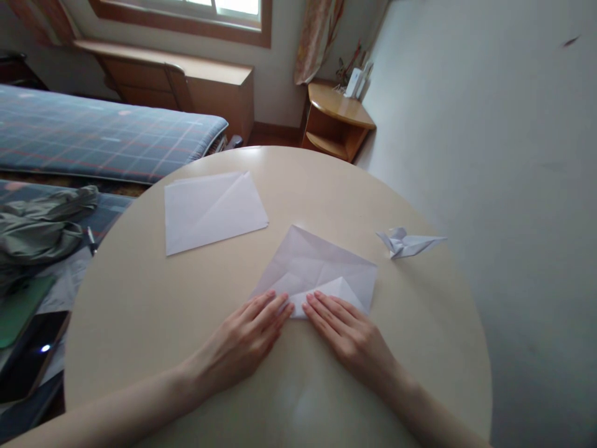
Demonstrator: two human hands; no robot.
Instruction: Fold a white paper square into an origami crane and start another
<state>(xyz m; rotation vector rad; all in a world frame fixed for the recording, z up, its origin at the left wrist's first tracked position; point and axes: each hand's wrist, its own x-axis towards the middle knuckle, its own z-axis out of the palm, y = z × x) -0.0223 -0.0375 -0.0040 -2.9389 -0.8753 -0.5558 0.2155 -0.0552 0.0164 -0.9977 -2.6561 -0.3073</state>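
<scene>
A creased white sheet of paper (321, 264) lies on the round cream table (177, 323), its near edge folded over toward the middle. My left hand (252, 333) rests on the left part of that fold, fingers stretched out and lying flat. On the right part of the fold lies my right hand (347, 330), its fingers also straight and flat. The fingertips of both hands are a small gap apart. A folded paper crane (405, 244) stands to the right of the sheet, touched by neither hand.
A stack of white paper (212, 211) lies at the table's back left. Beyond the left edge are a phone (32, 354), a green folder (23, 311) and crumpled cloth (41, 227) beside a plaid mattress (102, 134). A wall (513, 186) runs along the right.
</scene>
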